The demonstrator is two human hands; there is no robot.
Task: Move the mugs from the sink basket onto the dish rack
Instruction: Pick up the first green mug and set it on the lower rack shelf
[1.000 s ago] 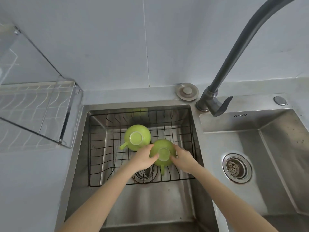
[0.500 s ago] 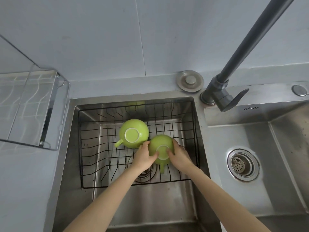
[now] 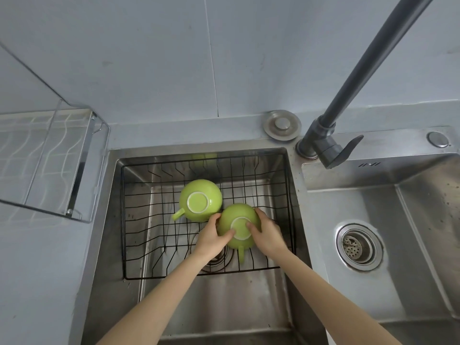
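The steel double sink is set into a pale grey surface; its metal is brushed and shows water marks. The left basin holds a black wire sink basket with a grid floor and upright dividers. A chrome wire dish rack stands on the surface to the left of the sink, well apart from the mugs. A dark grey faucet rises between the two basins.

Two glossy lime-green mugs sit upside down in the basket, each with a pale unglazed foot ring. The far mug stands free, handle pointing left. The near mug is just beside it, handle pointing toward the person.

The left hand and the right hand are cupped around opposite sides of the near mug, fingers curved against its rounded wall and thumbs lying on its base. No writing is legible.
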